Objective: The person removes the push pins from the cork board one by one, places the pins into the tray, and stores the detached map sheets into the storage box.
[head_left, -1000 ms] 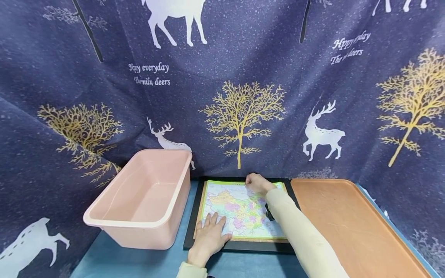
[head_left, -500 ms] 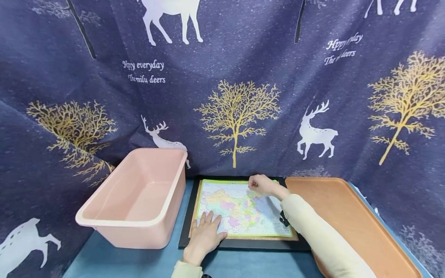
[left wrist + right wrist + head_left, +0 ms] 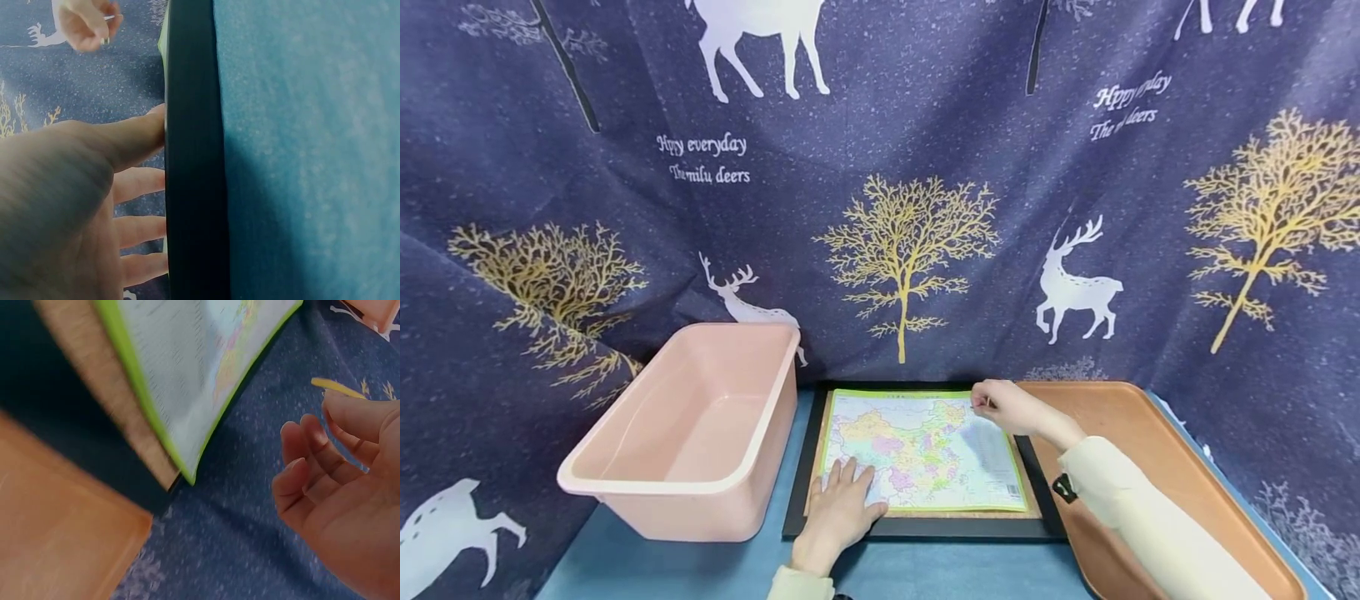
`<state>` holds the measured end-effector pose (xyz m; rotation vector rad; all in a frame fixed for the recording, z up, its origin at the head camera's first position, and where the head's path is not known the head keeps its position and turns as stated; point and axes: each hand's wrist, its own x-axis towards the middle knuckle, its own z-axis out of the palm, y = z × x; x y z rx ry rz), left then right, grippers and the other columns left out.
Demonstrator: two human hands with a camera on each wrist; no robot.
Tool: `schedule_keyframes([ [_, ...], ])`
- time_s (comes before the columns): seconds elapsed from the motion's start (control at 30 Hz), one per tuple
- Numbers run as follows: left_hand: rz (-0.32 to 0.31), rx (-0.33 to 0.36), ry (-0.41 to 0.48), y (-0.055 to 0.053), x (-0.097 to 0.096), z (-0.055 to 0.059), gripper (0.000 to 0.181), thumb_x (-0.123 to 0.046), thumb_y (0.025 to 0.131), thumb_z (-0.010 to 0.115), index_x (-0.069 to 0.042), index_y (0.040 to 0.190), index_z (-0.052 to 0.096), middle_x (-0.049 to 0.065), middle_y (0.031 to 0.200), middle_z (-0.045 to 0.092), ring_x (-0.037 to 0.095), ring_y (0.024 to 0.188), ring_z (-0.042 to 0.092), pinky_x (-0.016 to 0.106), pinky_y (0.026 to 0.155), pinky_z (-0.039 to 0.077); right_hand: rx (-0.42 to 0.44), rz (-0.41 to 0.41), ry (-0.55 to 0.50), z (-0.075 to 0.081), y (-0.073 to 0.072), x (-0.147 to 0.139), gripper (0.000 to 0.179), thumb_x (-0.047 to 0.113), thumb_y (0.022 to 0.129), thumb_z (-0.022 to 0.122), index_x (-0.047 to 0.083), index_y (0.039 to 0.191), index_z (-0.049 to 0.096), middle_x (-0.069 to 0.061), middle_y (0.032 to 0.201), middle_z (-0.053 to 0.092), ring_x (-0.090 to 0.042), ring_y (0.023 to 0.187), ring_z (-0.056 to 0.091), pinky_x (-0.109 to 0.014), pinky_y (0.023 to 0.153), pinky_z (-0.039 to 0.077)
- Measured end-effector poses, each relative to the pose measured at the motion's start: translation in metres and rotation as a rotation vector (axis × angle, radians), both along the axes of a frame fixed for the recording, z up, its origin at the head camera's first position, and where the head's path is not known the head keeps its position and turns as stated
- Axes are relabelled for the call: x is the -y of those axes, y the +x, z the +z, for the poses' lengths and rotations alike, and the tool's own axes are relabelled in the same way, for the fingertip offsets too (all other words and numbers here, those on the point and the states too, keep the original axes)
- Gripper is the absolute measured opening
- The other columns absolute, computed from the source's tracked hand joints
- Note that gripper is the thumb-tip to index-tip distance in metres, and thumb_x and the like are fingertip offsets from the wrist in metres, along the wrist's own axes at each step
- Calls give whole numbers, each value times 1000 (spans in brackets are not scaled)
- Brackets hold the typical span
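Observation:
A map with a bright green border (image 3: 917, 450) lies on a black-framed cork board (image 3: 958, 528). My left hand (image 3: 837, 510) rests flat on the map's lower left part, fingers spread. In the left wrist view its thumb and fingers reach past the black frame edge (image 3: 197, 150). Over the map's upper right corner is my right hand (image 3: 1009, 407), thumb and fingertips drawn together. A small thin pin-like thing (image 3: 112, 17) shows between its fingers in the left wrist view, too small to name surely. The right wrist view shows the curled fingers apart from the map corner (image 3: 189, 475).
A pink plastic tub (image 3: 662, 512) stands left of the board. To the right lies a brown tray (image 3: 1157, 492), its edge meeting the frame. A dark blue deer-print cloth (image 3: 880, 108) hangs behind, and a blue cloth (image 3: 940, 575) covers the table.
My right hand has moved rightward along the map's top edge to its upper right corner. My left hand stays on the map. The head view has shifted slightly.

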<state>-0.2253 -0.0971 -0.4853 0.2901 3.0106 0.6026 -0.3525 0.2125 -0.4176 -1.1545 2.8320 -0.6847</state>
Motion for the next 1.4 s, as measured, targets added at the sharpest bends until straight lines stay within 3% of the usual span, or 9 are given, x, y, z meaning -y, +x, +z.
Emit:
schedule_keyframes([
  [0.17, -5, 6, -3, -1, -1, -1, 57, -42, 91, 67, -10, 137, 57, 22, 147, 41, 45, 139, 29, 67, 106, 21, -47, -30, -25, -1, 14, -25, 18, 2, 97, 58, 14, 84, 56, 6, 73, 49, -7, 63, 40, -28, 59, 38],
  [0.43, -1, -5, -21, -1, 1, -3, 58, -45, 90, 67, -12, 136, 57, 20, 148, 41, 44, 139, 29, 67, 105, 21, -126, -127, -25, -18, 35, -70, 24, -4, 88, 65, 16, 79, 55, 9, 71, 48, -4, 65, 43, -25, 58, 40],
  [0.7, 6, 4, -2, -1, 2, -4, 58, -43, 90, 68, -11, 137, 57, 21, 148, 40, 45, 139, 28, 67, 107, 19, -141, -254, 0, -38, 41, -117, 26, -1, 86, 68, 18, 76, 54, 12, 70, 48, -2, 64, 43, -26, 58, 40],
  [1.0, 3, -5, 2, -2, 0, -4, 57, -42, 90, 68, -11, 136, 57, 21, 148, 41, 45, 139, 28, 68, 106, 20, -190, -290, 57, -52, 48, -148, 30, -2, 82, 71, 17, 72, 51, 12, 67, 43, -2, 61, 40, -26, 55, 37],
  [1.4, 1, -1, 3, 0, 0, -2, 57, -41, 90, 68, -10, 136, 57, 21, 148, 41, 45, 139, 28, 67, 106, 20, -161, -310, 133, -55, 49, -165, 27, 4, 86, 70, 16, 72, 50, 11, 67, 44, -3, 60, 41, -28, 54, 37],
])
